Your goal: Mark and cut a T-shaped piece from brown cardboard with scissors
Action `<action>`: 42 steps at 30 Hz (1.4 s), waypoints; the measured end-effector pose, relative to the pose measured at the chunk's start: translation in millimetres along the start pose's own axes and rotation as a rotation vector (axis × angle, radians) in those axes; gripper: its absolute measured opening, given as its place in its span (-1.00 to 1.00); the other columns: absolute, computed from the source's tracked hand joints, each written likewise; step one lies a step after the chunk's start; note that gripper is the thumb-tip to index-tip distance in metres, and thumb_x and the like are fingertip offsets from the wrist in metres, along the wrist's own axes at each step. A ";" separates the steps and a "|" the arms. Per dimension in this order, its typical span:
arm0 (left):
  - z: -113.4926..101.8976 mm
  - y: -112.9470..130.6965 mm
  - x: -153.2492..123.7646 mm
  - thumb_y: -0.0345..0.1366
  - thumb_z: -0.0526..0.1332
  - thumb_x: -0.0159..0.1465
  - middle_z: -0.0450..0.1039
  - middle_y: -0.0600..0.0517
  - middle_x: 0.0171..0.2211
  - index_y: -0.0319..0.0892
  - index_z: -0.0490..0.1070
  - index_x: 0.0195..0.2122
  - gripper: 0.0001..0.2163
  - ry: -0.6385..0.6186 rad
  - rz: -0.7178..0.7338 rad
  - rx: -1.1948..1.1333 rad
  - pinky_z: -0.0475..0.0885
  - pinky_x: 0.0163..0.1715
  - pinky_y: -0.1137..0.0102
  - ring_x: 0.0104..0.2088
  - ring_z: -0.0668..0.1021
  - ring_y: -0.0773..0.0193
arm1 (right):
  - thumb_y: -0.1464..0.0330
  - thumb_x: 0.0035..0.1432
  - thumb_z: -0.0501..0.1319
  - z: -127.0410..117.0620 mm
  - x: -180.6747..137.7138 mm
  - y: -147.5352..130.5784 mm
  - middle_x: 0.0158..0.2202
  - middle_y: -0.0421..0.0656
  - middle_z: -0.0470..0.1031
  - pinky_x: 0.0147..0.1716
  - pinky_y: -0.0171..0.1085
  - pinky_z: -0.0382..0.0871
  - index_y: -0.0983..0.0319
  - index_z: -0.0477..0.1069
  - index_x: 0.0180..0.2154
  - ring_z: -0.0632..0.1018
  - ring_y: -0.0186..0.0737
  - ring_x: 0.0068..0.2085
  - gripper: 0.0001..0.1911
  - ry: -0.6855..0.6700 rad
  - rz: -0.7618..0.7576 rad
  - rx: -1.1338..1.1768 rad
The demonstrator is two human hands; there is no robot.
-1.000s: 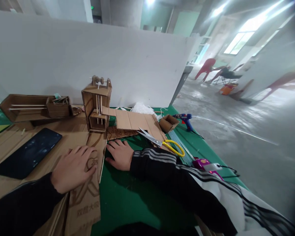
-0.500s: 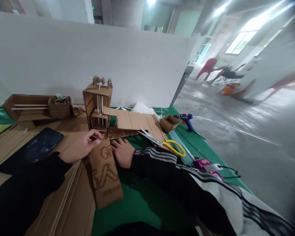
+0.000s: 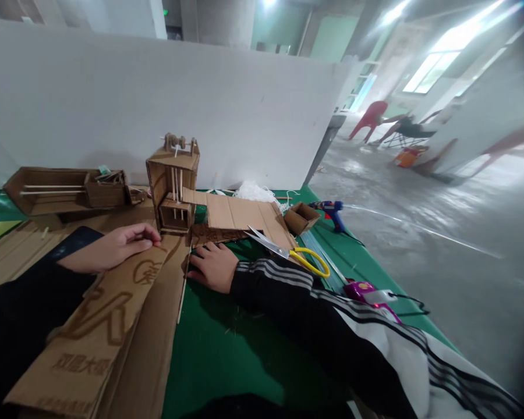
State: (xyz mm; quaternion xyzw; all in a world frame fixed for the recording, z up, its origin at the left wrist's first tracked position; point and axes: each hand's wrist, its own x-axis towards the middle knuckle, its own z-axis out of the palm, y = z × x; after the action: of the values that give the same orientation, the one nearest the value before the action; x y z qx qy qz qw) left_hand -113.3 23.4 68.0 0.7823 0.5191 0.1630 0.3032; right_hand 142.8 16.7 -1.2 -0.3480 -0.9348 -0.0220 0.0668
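Note:
My left hand (image 3: 120,247) pinches the far end of a printed cardboard strip (image 3: 109,311), which slants toward me over the stacked cardboard. My right hand (image 3: 213,266) lies palm down on the green tabletop with its fingers somewhat apart. Its fingertips rest by the cardboard's edge, near a thin wooden stick (image 3: 182,297). Just beyond both hands stands a tall cardboard frame (image 3: 154,183) with upright sticks inside and rollers on top. Scissors with yellow handles (image 3: 308,262) lie beyond my right forearm, blades on a flat cardboard piece (image 3: 240,214).
A long cardboard box (image 3: 56,201) with sticks sits at the left, behind a dark tablet (image 3: 72,241). Toward the right edge are a small open box (image 3: 302,219), a blue glue gun (image 3: 333,215) and a purple device (image 3: 361,290) with a cord. A white partition (image 3: 201,110) stands behind.
My left hand has moved left, swinging the printed strip from upright between my hands to a leftward slant. My right hand has shifted slightly left, and the thin stick now shows.

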 end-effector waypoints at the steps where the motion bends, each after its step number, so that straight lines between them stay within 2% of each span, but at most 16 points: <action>1: -4.4 -2.2 -4.4 -0.15 0.01 0.32 0.48 0.10 -0.23 -0.22 0.38 -0.17 -0.72 0.003 -0.011 0.054 0.30 -0.04 0.36 -0.15 0.47 0.25 | 0.03 0.34 -0.03 0.4 0.1 0.1 -0.05 -0.10 0.43 -0.18 -0.09 0.28 0.18 0.36 -0.05 0.36 -0.03 -0.05 -0.58 0.002 -0.004 -0.001; 5: -4.4 -6.9 -18.8 -0.19 -0.03 0.33 0.50 0.10 -0.26 -0.25 0.42 -0.20 -0.70 0.014 -0.036 0.276 0.27 -0.07 0.34 -0.19 0.47 0.22 | 0.05 0.33 0.01 1.2 -2.6 1.0 -0.06 -0.12 0.43 -0.18 -0.08 0.30 0.16 0.35 -0.06 0.36 -0.02 -0.04 -0.63 0.009 -0.020 -0.001; 9: 15.9 -1.9 -27.9 -0.16 0.02 0.33 0.50 0.06 -0.21 -0.15 0.49 -0.23 -0.72 -0.028 0.030 0.449 0.25 0.00 0.27 -0.11 0.47 0.16 | 0.07 0.32 0.04 0.5 -9.3 4.1 -0.04 -0.12 0.44 -0.19 -0.08 0.32 0.16 0.34 -0.05 0.38 -0.03 -0.04 -0.64 0.006 -0.032 0.011; 12: 31.8 2.6 -32.4 -0.14 0.10 0.28 0.47 0.01 -0.20 -0.08 0.50 -0.27 -0.78 -0.052 0.063 0.552 0.29 -0.04 0.22 -0.13 0.47 0.10 | 0.07 0.31 0.07 -0.1 -16.3 7.6 0.05 -0.12 0.42 -0.18 -0.09 0.34 0.16 0.33 -0.02 0.38 -0.04 0.00 -0.64 -0.009 -0.047 0.029; 15: 41.5 4.2 -35.4 -0.19 0.11 0.25 0.43 -0.08 -0.21 -0.12 0.45 -0.32 -0.82 -0.036 0.066 0.650 0.31 -0.08 0.12 -0.13 0.46 -0.01 | 0.08 0.29 0.09 0.5 -20.7 9.8 0.12 -0.10 0.39 -0.14 -0.08 0.34 0.19 0.31 0.02 0.37 -0.04 0.04 -0.60 -0.015 -0.048 0.045; 19: 45.8 5.3 -36.8 -0.28 0.04 0.26 0.39 -0.14 -0.22 -0.17 0.40 -0.35 -0.82 -0.027 0.072 0.741 0.33 -0.12 0.09 -0.15 0.45 -0.04 | 0.07 0.29 0.09 3.2 -16.3 8.3 0.06 -0.08 0.43 -0.15 -0.04 0.35 0.21 0.28 0.09 0.38 -0.01 0.00 -0.53 -0.001 -0.021 0.052; 26: 53.4 4.7 -36.3 -0.33 -0.02 0.33 0.39 -0.11 -0.21 -0.18 0.41 -0.30 -0.78 -0.045 0.108 0.798 0.31 -0.11 0.15 -0.14 0.43 0.02 | 0.04 0.27 0.09 6.6 -1.5 3.4 -0.01 -0.07 0.41 -0.15 0.02 0.35 0.19 0.29 0.10 0.37 0.06 -0.01 -0.51 0.030 0.028 0.042; 30: 54.9 6.5 -41.4 -0.28 0.03 0.31 0.38 -0.13 -0.22 -0.20 0.39 -0.25 -0.82 -0.008 0.087 0.818 0.30 -0.11 0.07 -0.15 0.42 -0.05 | 0.06 0.26 0.10 6.8 -1.4 4.0 0.00 -0.07 0.40 -0.13 0.01 0.35 0.21 0.30 0.08 0.36 0.04 -0.01 -0.52 0.026 0.033 0.036; 33: 53.1 7.8 -44.2 -0.28 0.06 0.27 0.37 -0.16 -0.18 -0.21 0.37 -0.28 -0.85 0.016 0.080 0.820 0.29 -0.10 0.03 -0.10 0.41 -0.11 | 0.06 0.26 0.10 6.4 -2.0 4.9 0.00 -0.08 0.41 -0.13 0.00 0.34 0.20 0.31 0.06 0.36 0.04 -0.01 -0.54 0.020 0.029 0.027; 37: 50.8 6.2 -41.3 -0.34 0.02 0.29 0.38 -0.16 -0.14 -0.18 0.36 -0.36 -0.84 -0.016 0.111 0.773 0.28 -0.08 0.07 -0.08 0.41 -0.07 | 0.09 0.27 0.11 5.5 -1.1 6.0 0.00 -0.08 0.40 -0.13 -0.02 0.34 0.18 0.32 0.05 0.36 0.02 -0.01 -0.58 0.008 0.009 0.009; 42: 57.5 17.2 -34.0 -0.28 -0.02 0.34 0.39 -0.06 -0.29 -0.16 0.32 -0.33 -0.81 -0.050 0.132 0.694 0.31 -0.19 0.15 -0.23 0.45 0.05 | 0.14 0.31 0.09 4.0 0.8 5.3 0.00 -0.04 0.42 -0.13 -0.01 0.32 0.19 0.35 0.00 0.37 0.03 -0.02 -0.66 -0.011 -0.048 0.004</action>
State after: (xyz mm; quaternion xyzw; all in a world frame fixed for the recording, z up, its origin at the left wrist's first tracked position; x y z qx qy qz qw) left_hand -82.1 -29.9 37.2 0.8744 0.4842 -0.0233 0.0206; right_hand 145.2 21.6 -5.1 -0.3255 -0.9433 -0.0195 0.0616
